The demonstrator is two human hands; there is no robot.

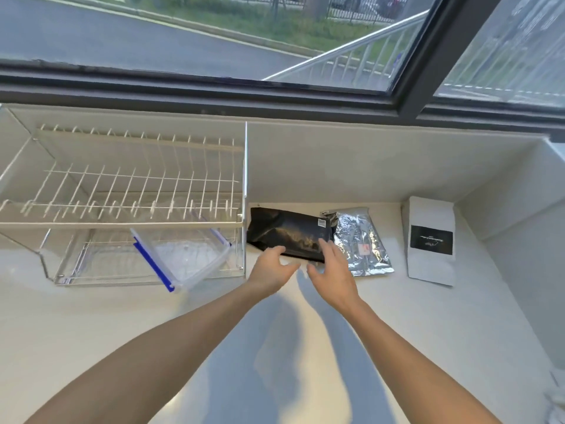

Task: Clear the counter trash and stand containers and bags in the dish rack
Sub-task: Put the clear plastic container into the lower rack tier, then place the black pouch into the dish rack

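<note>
A black bag [289, 232] lies flat on the white counter [91, 325], just right of the dish rack [122, 194]. My left hand [272, 269] and my right hand [331, 267] hover at its near edge, fingers spread, fingertips at or just touching the bag; neither grips it. A crinkled silver foil bag [360, 240] lies to the right of the black one, and a white bag with a black label [431, 240] lies further right. A clear plastic container with blue clips [183, 255] leans tilted in the rack's lower tier.
The two-tier white wire rack fills the left side against the back wall. A dark-framed window [275, 96] runs above the counter. A side wall [526, 224] closes the counter at the right. Something white and crumpled [556, 405] shows at the bottom right corner.
</note>
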